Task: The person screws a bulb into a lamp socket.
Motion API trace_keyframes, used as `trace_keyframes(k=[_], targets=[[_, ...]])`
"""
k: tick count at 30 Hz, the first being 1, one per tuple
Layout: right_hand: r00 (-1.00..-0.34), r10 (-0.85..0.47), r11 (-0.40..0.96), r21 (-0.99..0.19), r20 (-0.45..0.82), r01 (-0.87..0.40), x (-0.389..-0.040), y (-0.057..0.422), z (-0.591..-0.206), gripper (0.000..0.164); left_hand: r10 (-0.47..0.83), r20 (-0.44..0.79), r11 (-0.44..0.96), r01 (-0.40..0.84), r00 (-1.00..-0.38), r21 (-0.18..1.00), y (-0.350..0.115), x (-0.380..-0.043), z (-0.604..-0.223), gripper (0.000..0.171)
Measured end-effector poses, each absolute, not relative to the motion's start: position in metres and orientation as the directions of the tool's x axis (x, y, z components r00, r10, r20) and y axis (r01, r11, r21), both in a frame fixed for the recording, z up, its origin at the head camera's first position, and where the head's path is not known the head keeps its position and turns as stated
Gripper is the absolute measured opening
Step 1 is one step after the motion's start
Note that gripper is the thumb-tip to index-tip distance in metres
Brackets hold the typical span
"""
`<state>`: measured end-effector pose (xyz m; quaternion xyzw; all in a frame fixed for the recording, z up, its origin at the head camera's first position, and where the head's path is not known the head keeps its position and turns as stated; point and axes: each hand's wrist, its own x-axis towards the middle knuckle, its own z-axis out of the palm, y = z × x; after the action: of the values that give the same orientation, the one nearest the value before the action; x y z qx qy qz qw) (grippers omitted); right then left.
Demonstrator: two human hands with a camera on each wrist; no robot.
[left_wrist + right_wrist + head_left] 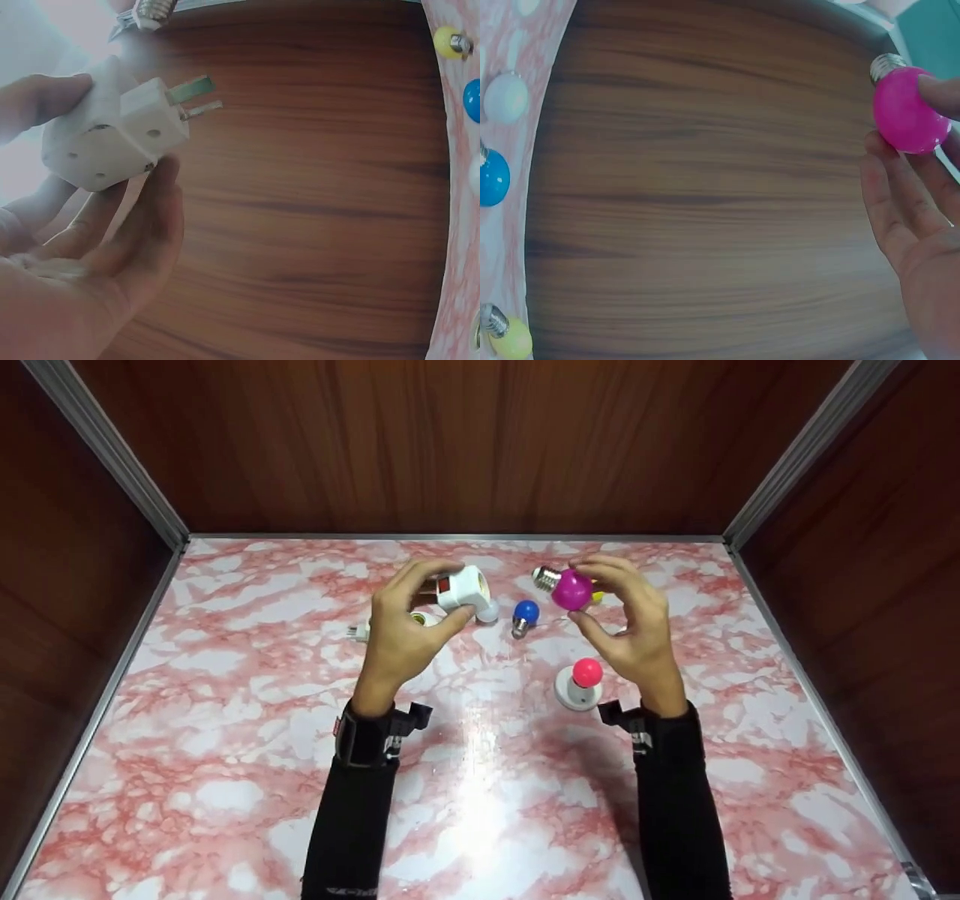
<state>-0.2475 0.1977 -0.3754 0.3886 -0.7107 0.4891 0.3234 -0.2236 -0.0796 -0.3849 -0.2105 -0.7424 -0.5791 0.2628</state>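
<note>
My left hand (401, 631) grips a white plug-in lamp socket (459, 589) between thumb and fingers, raised above the table. A red switch shows on its side, its round opening faces right, and two flat metal prongs stick out in the left wrist view. Opposite it, my right hand (639, 619) pinches a magenta light bulb (573, 591) by its globe. The bulb's silver screw base (546, 578) points left toward the socket opening, with a gap between them. Fingers and thumb also hold the magenta globe (907, 112) in the right wrist view.
On the marbled table lie a blue bulb (527, 612), a white bulb (487, 613) and a yellow bulb (511, 341). A pink-red bulb (587, 673) stands in a round white base (565, 695). Another pronged socket (358, 632) is partly hidden behind my left hand. Wood panels (450, 450) enclose the table.
</note>
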Motion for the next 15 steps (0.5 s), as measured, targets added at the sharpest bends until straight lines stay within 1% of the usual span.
trace_keyframes(k=[3,9,12,15], targets=[[-0.489,-0.257,0.223,-0.441,0.834,-0.869,-0.245,0.193,-0.375,0.044,0.029,0.618,0.189,0.611,-0.786,0.769,-0.077,-0.225,-0.39,0.042],[-0.49,-0.282,0.23,-0.437,0.825,-0.869,-0.239,0.187,-0.372,0.038,0.044,0.573,0.159,0.572,-0.818,0.805,-0.075,-0.229,-0.396,0.049],[-0.487,-0.289,0.237,-0.431,0.824,-0.871,-0.243,0.187,-0.375,0.037,0.047,0.538,0.119,0.54,-0.841,0.833,-0.077,-0.232,-0.398,0.053],[-0.492,-0.3,0.249,-0.431,0.817,-0.867,-0.248,0.188,-0.381,0.038,0.052,0.52,0.087,0.522,-0.853,0.848,-0.079,-0.235,-0.401,0.051]])
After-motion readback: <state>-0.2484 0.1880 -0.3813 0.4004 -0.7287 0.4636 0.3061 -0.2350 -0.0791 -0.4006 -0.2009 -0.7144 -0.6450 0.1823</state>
